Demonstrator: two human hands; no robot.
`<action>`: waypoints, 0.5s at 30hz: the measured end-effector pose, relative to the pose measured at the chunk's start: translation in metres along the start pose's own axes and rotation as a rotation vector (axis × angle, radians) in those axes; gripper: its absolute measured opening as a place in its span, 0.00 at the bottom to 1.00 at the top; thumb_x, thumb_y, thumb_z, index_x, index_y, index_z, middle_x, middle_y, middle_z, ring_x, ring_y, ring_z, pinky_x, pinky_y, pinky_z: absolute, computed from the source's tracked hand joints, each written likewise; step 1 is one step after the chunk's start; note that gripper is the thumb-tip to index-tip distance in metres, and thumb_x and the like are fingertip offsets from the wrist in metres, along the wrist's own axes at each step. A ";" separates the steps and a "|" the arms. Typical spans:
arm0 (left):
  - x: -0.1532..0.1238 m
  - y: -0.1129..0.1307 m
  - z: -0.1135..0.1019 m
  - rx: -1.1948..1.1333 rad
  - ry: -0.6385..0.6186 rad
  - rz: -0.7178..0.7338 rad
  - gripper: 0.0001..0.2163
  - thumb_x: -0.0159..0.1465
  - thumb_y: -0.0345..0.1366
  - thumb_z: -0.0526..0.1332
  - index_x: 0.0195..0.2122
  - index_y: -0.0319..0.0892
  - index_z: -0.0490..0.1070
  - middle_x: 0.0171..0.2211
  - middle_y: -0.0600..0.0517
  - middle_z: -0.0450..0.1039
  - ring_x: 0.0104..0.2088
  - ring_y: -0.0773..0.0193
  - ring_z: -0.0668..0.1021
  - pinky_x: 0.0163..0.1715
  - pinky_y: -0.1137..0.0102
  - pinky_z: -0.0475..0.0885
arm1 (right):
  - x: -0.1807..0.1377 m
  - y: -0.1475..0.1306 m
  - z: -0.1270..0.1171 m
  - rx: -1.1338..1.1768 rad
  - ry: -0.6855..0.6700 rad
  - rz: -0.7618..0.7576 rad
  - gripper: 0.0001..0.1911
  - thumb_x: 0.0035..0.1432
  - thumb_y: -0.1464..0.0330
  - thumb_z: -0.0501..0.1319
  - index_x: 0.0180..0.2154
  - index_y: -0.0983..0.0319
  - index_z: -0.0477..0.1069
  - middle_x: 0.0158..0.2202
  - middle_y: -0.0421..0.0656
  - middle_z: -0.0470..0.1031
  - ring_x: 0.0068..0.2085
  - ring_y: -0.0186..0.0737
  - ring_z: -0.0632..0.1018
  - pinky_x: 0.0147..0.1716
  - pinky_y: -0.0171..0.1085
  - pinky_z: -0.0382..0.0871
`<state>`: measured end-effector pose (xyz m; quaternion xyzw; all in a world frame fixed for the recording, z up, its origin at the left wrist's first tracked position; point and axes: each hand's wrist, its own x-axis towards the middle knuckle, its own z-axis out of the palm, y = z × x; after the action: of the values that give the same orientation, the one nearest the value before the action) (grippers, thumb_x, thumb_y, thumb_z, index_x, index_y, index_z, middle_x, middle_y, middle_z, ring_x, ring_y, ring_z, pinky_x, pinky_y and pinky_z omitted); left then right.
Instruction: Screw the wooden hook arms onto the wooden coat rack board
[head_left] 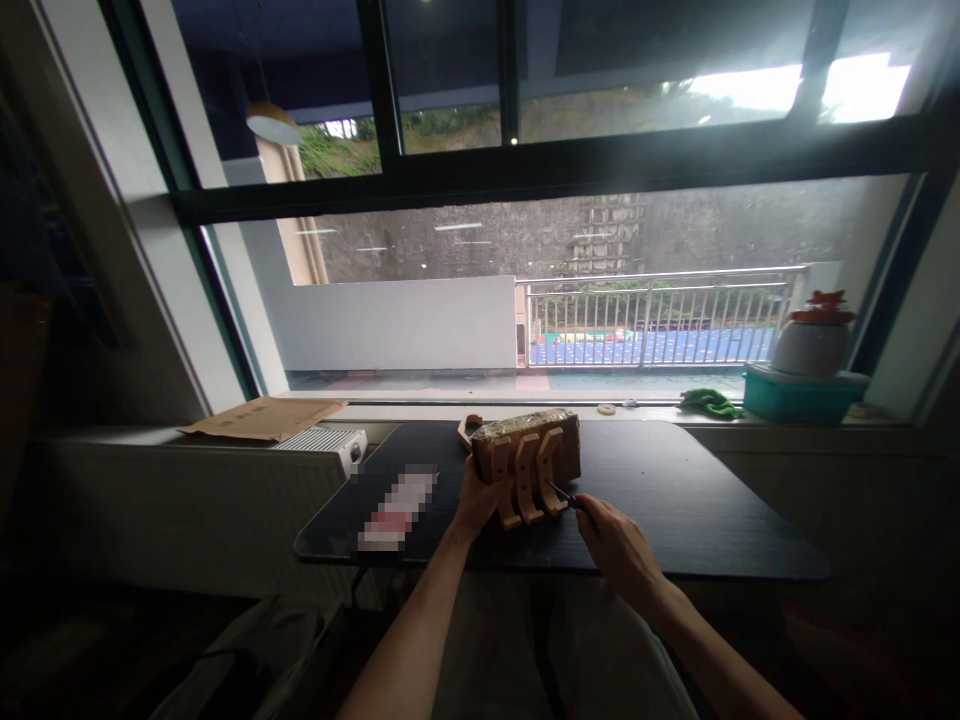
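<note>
A brown cardboard box [571,455] with shiny clear tape along its top stands on the dark table. Three curved wooden hooks [527,480] are lined up against its near face, their lower ends bent toward me. My left hand [478,502] grips the box's left end by the leftmost hook, with some fingers hidden behind it. In my right hand [613,538] is a thin screwdriver [574,501], its tip at the rightmost hook. Whether the tip sits in a screw is too small to tell. Behind the box's left corner lies another wooden piece [469,430].
The black table [675,500] has rounded corners. A blurred-out pinkish item [397,510] lies on its left side. The windowsill beyond holds a tape roll [606,409], a green cloth [709,403] and a teal box [799,393] under a white jar. Flat cardboard [262,417] lies left.
</note>
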<state>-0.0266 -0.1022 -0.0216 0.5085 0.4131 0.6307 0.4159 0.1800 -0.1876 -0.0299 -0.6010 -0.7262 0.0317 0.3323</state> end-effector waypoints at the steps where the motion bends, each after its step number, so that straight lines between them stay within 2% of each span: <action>1: 0.000 0.000 0.000 0.006 0.004 0.003 0.28 0.44 0.29 0.72 0.46 0.41 0.63 0.37 0.51 0.75 0.39 0.57 0.78 0.36 0.66 0.74 | -0.001 -0.001 0.001 -0.041 0.006 -0.012 0.18 0.64 0.65 0.45 0.50 0.61 0.68 0.44 0.47 0.76 0.40 0.43 0.78 0.36 0.37 0.68; 6: 0.002 -0.002 0.000 0.009 0.008 0.015 0.29 0.43 0.29 0.72 0.46 0.41 0.64 0.37 0.52 0.75 0.39 0.56 0.78 0.37 0.66 0.74 | -0.003 -0.006 0.006 -0.182 -0.014 -0.066 0.18 0.65 0.67 0.44 0.50 0.62 0.66 0.44 0.48 0.76 0.37 0.42 0.79 0.31 0.36 0.67; 13: 0.001 -0.002 0.000 0.043 0.016 0.015 0.28 0.44 0.28 0.71 0.46 0.41 0.64 0.36 0.52 0.75 0.38 0.57 0.78 0.36 0.67 0.73 | 0.001 -0.001 0.004 -0.033 -0.026 0.062 0.18 0.66 0.63 0.44 0.49 0.59 0.67 0.38 0.44 0.79 0.39 0.43 0.79 0.35 0.37 0.67; 15: 0.001 -0.001 0.000 0.056 0.022 0.024 0.27 0.44 0.28 0.71 0.46 0.40 0.64 0.36 0.52 0.75 0.38 0.57 0.78 0.36 0.67 0.73 | 0.001 -0.002 0.004 -0.061 -0.015 0.048 0.18 0.66 0.64 0.44 0.50 0.60 0.67 0.40 0.45 0.78 0.40 0.43 0.79 0.35 0.37 0.67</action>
<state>-0.0268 -0.1006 -0.0223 0.5178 0.4289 0.6297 0.3891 0.1766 -0.1856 -0.0317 -0.6278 -0.7147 0.0218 0.3076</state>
